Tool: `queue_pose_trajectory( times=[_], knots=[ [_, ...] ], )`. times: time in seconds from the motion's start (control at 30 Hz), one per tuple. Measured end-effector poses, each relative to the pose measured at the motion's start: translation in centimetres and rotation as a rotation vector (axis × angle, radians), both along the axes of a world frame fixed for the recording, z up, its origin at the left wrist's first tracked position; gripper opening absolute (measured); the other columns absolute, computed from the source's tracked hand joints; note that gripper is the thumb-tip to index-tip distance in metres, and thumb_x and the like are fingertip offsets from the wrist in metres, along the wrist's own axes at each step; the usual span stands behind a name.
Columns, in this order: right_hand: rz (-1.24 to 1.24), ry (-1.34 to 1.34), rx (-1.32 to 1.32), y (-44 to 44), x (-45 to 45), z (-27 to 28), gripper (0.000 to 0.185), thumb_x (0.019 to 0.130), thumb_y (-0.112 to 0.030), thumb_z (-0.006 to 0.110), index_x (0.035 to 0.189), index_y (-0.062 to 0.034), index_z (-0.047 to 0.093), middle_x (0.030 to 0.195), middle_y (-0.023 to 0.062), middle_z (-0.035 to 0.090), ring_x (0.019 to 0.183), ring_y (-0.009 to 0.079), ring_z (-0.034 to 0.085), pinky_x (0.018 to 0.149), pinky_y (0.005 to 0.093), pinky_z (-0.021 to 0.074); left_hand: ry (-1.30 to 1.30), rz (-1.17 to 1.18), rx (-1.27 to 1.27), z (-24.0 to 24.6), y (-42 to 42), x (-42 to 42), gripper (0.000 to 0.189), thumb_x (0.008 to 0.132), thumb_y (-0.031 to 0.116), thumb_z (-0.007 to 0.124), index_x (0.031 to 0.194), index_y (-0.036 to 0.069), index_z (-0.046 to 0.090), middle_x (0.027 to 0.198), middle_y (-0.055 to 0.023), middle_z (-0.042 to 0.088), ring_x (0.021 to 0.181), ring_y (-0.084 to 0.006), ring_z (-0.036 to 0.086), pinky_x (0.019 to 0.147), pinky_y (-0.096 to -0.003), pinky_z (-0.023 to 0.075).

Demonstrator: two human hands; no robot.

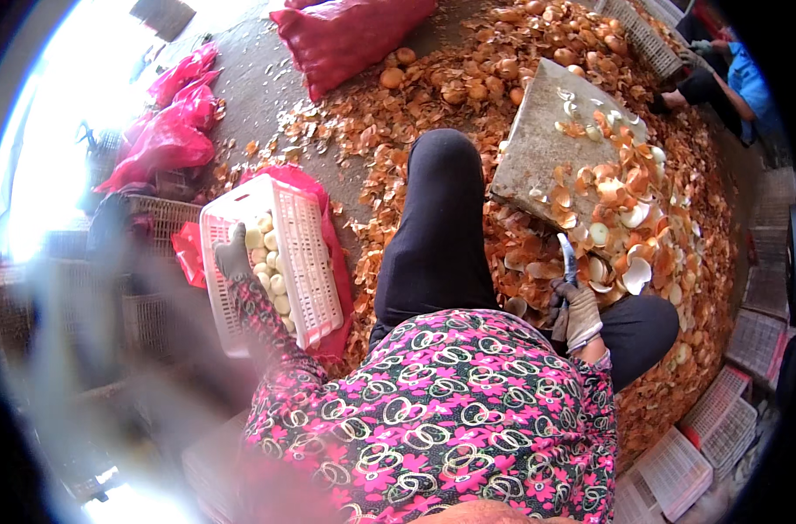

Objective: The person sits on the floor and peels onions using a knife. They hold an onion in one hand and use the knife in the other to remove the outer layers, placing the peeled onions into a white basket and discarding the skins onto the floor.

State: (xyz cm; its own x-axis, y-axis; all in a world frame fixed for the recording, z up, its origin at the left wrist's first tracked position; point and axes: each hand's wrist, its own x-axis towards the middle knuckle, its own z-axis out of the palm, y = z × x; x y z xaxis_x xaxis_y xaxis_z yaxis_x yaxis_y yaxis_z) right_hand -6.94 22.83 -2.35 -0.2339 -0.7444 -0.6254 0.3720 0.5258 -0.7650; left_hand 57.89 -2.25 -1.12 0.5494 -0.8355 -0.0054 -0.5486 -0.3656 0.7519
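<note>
My left hand [233, 252], in a grey glove, reaches over the near-left side of a white plastic basket [316, 262] of peeled onions [278, 284]; whether its fingers hold anything is hard to tell. At my right knee, my right hand [576, 314], in a worn pale glove with dark fingers, is closed around the handle of a knife [567, 257] whose blade points away from me. Beyond the knife lies a concrete slab [548, 144] strewn with onion skins [611, 190] and cut pieces. A peeled onion [598, 233] lies among the skins.
Onion skins cover much of the floor, with unpeeled onions [392, 78] at the far side. A full red mesh sack [352, 39] lies ahead; pink sacks [175, 144] lie left. Stacked crates [673, 468] line the lower right. Another person [755, 85] works at the upper right.
</note>
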Motion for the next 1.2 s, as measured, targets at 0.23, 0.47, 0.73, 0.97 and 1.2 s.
queue_pose_trajectory(
  times=[0.23, 0.47, 0.73, 0.97, 1.2],
  knots=[
    [-0.418, -0.271, 0.024, -5.4, -4.2, 2.6, 0.032, 0.087, -0.026, 0.067, 0.112, -0.0066, 0.062, 0.07, 0.0021, 0.059, 0.053, 0.015, 0.057, 0.046, 0.0285, 0.0477, 0.246, -0.358, 0.142, -4.6, -6.6, -15.8, 0.04, 0.085, 0.035, 0.072, 0.104, 0.001, 0.063, 0.081, -0.0017, 0.059, 0.065, -0.01, 0.055, 0.054, -0.0232, 0.0464],
    [-0.118, 0.337, 0.056, -12.5, -11.0, -5.4, 0.026, 0.091, -0.032, 0.066, 0.099, -0.0072, 0.062, 0.066, 0.0001, 0.057, 0.047, 0.0109, 0.051, 0.042, 0.0261, 0.0387, 0.218, -0.784, 0.11, -13.4, -17.5, -32.4, 0.052, 0.082, 0.038, 0.074, 0.113, -0.003, 0.063, 0.098, -0.014, 0.071, 0.091, -0.0191, 0.066, 0.082, -0.0323, 0.0518],
    [0.119, 0.595, 0.256, -14.3, -10.9, -8.8, 0.014, 0.084, -0.01, 0.069, 0.09, 0.0009, 0.065, 0.076, 0.0052, 0.065, 0.065, 0.0134, 0.056, 0.062, 0.0306, 0.0489, -0.3, -1.101, 0.522, -20.1, -27.1, -44.8, 0.064, 0.087, 0.042, 0.066, 0.134, 0.001, 0.051, 0.134, -0.0218, 0.054, 0.126, -0.0319, 0.051, 0.105, -0.0404, 0.0415],
    [0.046, 0.511, 0.334, -16.9, -10.4, -6.2, 0.009, 0.085, -0.009, 0.067, 0.086, -0.0036, 0.06, 0.072, 0.0001, 0.06, 0.06, 0.0078, 0.054, 0.055, 0.0235, 0.0441, -0.478, -1.293, 0.651, -27.8, -37.6, -50.5, 0.056, 0.091, 0.044, 0.058, 0.126, 0.0, 0.058, 0.129, -0.0193, 0.059, 0.115, -0.0335, 0.059, 0.095, -0.0413, 0.0493],
    [0.059, 0.517, 0.359, -16.9, -11.0, -6.9, 0.013, 0.082, -0.01, 0.069, 0.09, -0.0017, 0.063, 0.073, 0.0014, 0.064, 0.062, 0.0091, 0.058, 0.058, 0.0247, 0.0468, -0.635, -1.217, 1.136, -30.8, -27.9, -49.3, 0.069, 0.086, 0.033, 0.068, 0.141, 0.001, 0.041, 0.137, -0.0233, 0.05, 0.122, -0.0328, 0.053, 0.101, -0.0396, 0.0474]
  ],
)
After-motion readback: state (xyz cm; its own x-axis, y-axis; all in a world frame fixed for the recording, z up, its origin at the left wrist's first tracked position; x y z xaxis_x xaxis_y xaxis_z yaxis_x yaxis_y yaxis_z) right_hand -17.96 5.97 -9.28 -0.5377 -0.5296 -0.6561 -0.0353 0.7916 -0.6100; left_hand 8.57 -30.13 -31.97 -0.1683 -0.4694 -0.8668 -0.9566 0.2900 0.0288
